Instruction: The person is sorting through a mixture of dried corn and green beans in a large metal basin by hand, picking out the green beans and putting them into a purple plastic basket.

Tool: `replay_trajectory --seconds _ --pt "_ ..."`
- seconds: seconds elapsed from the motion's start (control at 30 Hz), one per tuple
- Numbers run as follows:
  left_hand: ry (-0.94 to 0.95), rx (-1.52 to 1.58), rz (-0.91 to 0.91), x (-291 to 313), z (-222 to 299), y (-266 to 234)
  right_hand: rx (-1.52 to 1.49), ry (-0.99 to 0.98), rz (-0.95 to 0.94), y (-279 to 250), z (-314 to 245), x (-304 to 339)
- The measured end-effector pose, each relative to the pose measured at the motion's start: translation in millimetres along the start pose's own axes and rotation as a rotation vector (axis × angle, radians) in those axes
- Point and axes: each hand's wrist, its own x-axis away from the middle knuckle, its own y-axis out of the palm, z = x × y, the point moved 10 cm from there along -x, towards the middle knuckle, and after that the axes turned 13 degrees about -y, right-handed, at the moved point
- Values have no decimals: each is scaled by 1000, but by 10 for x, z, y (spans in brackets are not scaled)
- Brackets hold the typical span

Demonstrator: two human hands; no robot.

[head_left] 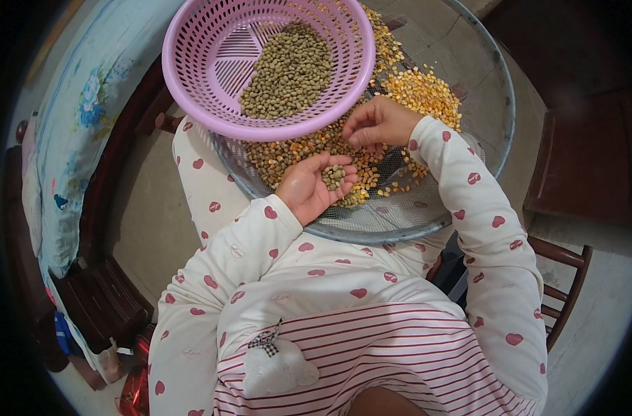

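Note:
My left hand (312,184) lies palm up over a wide round mesh sieve (357,234), its fingers curled around a small heap of greenish-brown beans (333,177). Just beyond its fingertips, my right hand (383,125) hangs over the sieve with fingers bent and drawn together; whatever they hold, if anything, is hidden. Beneath both hands, yellow corn kernels (421,93) and more greenish beans are spread on the mesh, mixed in the nearer part. A pink perforated plastic basket (181,83) rests at the far left of the sieve, with a pile of the same beans (288,73) in it.
The sieve sits on my lap. A bed or bench with a blue flowered cover (87,104) stands at the left, dark wooden furniture (586,156) at the right. Behind my right arm is a wooden chair (562,277). A dark wooden stool (102,301) stands at the lower left.

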Motion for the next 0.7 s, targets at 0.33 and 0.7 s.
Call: replay_trajectory --seconds 0.33,0.7 --pt "-11 -29 -1 6 -21 -12 1031 -143 15 -84 118 -92" --pt "-19 17 -4 57 -35 12 218 -113 154 -283 71 -12"
